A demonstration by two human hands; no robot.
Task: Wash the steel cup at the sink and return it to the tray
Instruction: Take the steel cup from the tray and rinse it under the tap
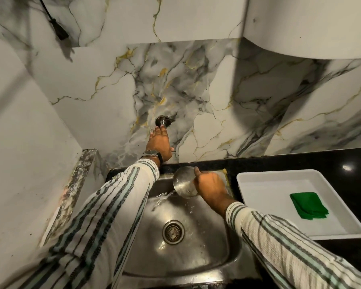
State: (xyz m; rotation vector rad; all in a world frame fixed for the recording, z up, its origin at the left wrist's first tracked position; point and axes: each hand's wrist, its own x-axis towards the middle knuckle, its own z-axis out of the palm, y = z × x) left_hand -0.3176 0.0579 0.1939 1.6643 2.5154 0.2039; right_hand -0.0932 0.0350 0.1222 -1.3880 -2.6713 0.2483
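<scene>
My right hand (211, 187) grips the steel cup (182, 182) over the back of the steel sink (227, 255). The cup is tipped on its side with its mouth toward the lower left, and water pours from it into the basin. My left hand (159, 143) reaches up to the wall, fingers extended over the tap; only the tap's chrome wall flange (162, 121) shows above my fingertips. Whether the hand grips the tap handle is hidden. The white tray (258, 184) sits on the black counter to the right of the sink.
A folded green cloth (308, 205) lies in the tray. A yellow-edged sponge (224, 171) lies behind the cup on the counter. The sink drain (173, 231) sits mid-basin. The marble wall stands close behind; a white wall closes the left side.
</scene>
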